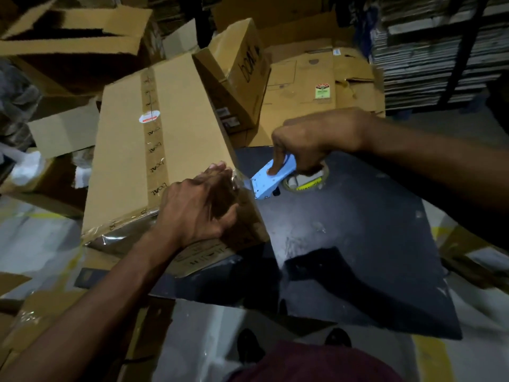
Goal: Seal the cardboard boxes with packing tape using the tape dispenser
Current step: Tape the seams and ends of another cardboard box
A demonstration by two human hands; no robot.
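A long cardboard box point(176, 128) lies tilted on a dark table point(358, 244), with a strip of printed tape down its top seam. My left hand point(198, 208) presses flat on the box's near end, fingers straight over clear tape at the corner. My right hand point(311, 142) grips a light blue tape dispenser point(271, 180) just right of that corner, its blade end touching the box edge. The tape roll point(308, 183) shows under my right hand.
More cardboard boxes point(242, 70) and flattened cartons point(316, 86) are piled behind and to the left. An open box point(77, 37) sits at the top left. Stacked flat material fills shelves point(440, 51) at the right. My shoes point(248, 346) stand on the grey floor below.
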